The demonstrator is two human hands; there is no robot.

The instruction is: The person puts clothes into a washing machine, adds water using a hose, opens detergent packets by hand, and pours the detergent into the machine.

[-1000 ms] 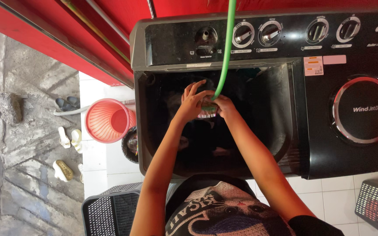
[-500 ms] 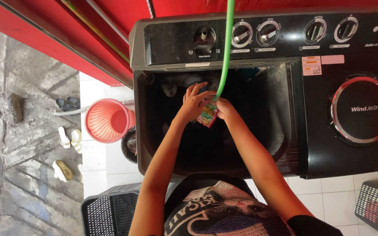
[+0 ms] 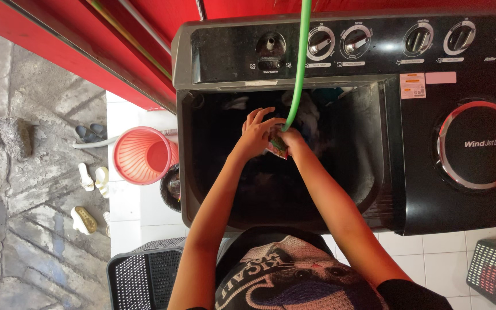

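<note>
**Over the open wash tub: both hands pinching a small sachet**

Head view, centre of the frame: left hand [image 3: 255,136] and right hand [image 3: 293,140] meeting above the dark wash tub [image 3: 368,172] of a black twin-tub washing machine [image 3: 460,218]. Between them, a small colourful sachet [image 3: 278,147], crinkly foil or plastic by the look, pinched at its edge by the right fingers and thumb; left thumb and forefinger pressed to it as well, remaining left fingers fanned upward. Judged as a tearing or emptying step, contents not visible. Next move, by that judgement, calls for a firm two-sided pinch and a tilt of the sachet's mouth down into the tub.

Running down from the top edge, a smooth green hose [image 3: 298,63], ending just behind the hands. Inside the tub, dim pale cloth shapes, soft and crumpled, too dark to name further.

Upper right: glossy panel with round ribbed dials [image 3: 356,41]; right, a circular chrome-ringed lid [image 3: 477,144].

Left of the frame: ribbed salmon plastic basket [image 3: 140,156] on white tile, pale sandals [image 3: 90,178] on rough grey concrete. Lower left, a black perforated laundry basket [image 3: 144,275].
</note>
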